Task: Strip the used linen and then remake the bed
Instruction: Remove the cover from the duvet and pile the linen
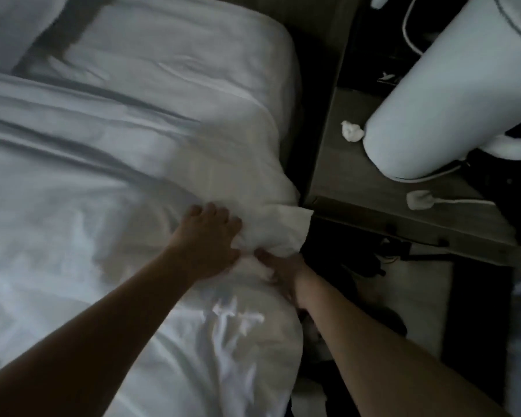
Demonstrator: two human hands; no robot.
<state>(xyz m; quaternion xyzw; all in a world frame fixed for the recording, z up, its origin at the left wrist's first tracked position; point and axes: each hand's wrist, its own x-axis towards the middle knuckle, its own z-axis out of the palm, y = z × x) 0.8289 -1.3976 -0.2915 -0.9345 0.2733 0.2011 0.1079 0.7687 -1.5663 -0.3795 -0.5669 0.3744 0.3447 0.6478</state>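
Head view: looking down on the side of a bed, dim light, some blur.
Bed: mattress in a white fitted sheet, bare toward the top of the frame.
Duvet: white, rumpled, spread across the near part of the bed; its corner is pulled out to the mattress edge, probably to be squared there.
Nightstand: grey, just beside the bed; carries a large white cylinder, likely a lamp shade, a crumpled tissue and a white plug on a cable.
Left hand: fingers curled into the corner fabric, gripping it from above.
Right hand: at the bed edge, thumb against the corner's underside; grip partly hidden, cannot tell.
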